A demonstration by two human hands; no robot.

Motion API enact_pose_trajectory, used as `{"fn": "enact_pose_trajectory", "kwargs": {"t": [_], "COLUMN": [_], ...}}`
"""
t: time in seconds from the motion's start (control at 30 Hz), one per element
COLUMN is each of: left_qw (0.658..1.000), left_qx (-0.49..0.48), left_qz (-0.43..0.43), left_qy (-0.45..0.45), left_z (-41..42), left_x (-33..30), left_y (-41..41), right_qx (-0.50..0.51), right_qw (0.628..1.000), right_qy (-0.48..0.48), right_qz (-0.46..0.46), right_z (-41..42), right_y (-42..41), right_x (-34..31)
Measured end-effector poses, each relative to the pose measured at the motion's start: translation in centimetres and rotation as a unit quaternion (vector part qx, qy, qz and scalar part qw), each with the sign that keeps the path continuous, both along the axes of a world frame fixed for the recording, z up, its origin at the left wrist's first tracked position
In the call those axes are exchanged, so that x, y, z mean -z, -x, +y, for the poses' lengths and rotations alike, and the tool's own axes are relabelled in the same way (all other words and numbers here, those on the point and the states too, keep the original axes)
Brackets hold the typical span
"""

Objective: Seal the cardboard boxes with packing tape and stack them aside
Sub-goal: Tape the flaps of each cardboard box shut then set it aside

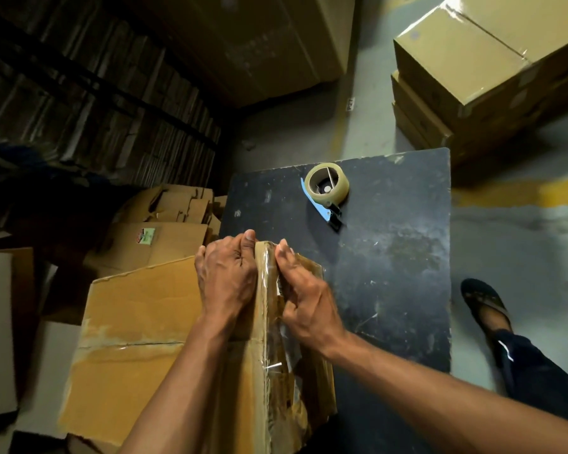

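Cardboard box (pixel 138 339): near end cut by lower edge; forearms cover its middle. Flattened cartons (pixel 89 103): lost in shadow.

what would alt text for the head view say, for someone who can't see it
Both hands press clear tape along the top edge of a worn cardboard box on a dark table: left hand, right hand. A tape dispenser lies beyond; sealed boxes are stacked on the floor.
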State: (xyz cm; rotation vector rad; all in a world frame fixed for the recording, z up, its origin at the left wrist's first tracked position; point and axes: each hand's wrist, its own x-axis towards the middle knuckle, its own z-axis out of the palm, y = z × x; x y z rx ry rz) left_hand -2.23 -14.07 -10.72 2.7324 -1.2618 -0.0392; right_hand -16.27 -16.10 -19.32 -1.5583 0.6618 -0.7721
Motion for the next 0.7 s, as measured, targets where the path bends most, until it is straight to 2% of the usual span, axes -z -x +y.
{"fn": "enact_pose_trajectory", "kwargs": {"t": [0.17,0.27,0.37,0.5,0.57,0.7], "left_qw": [1.000,1.000,1.000,1.000,1.000,1.000], "left_qx": [0.008,0.011,0.010,0.005,0.004,0.002], "left_qz": [0.007,0.011,0.011,0.012,0.014,0.022], "left_qy": [0.002,-0.005,-0.010,-0.004,-0.008,-0.008], "left_z": [0.2,0.0,-0.1,-0.2,-0.2,0.0], "left_x": [0.1,0.1,0.3,0.1,0.0,-0.1], "left_y": [-0.1,-0.4,-0.6,-0.3,-0.1,0.0], "right_qx": [-0.068,-0.045,-0.023,-0.089,-0.109,-0.121], "right_qw": [0.996,0.998,0.999,0.993,0.990,0.989], "right_qy": [0.050,0.044,-0.016,0.021,0.028,0.032], "right_qz": [-0.008,-0.030,0.029,0.069,0.089,0.073], "right_z": [0.5,-1.1,-3.6,-1.7,0.2,1.8], "right_y": [3.9,4.6,2.2,-0.7,0.2,4.6], "right_x": [0.0,0.6,0.7,0.3,0.3,1.1]}}
